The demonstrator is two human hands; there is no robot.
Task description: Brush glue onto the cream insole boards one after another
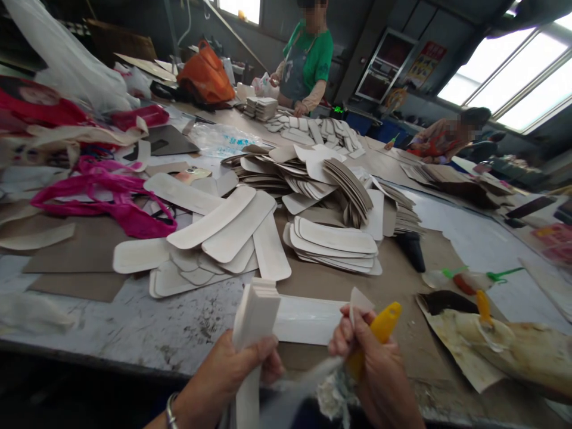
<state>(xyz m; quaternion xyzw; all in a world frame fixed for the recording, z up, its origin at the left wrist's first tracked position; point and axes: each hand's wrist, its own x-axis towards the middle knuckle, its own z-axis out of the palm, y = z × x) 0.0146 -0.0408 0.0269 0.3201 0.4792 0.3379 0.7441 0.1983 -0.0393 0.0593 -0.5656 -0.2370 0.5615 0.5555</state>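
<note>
My left hand is closed round a stack of white insole-shaped card pieces, held upright at the table's near edge. My right hand grips a yellow-handled tool together with a small white piece pinched at its fingertips. A blurred whitish wad hangs below that hand. Between the hands lies a flat white strip on the table. Just beyond are spread white insole pieces and a neat pile of them.
A big heap of card insoles fills the table's middle. Pink bags lie left; glue-smeared paper and bottles right. A person in green stands at the far end; another sits at right.
</note>
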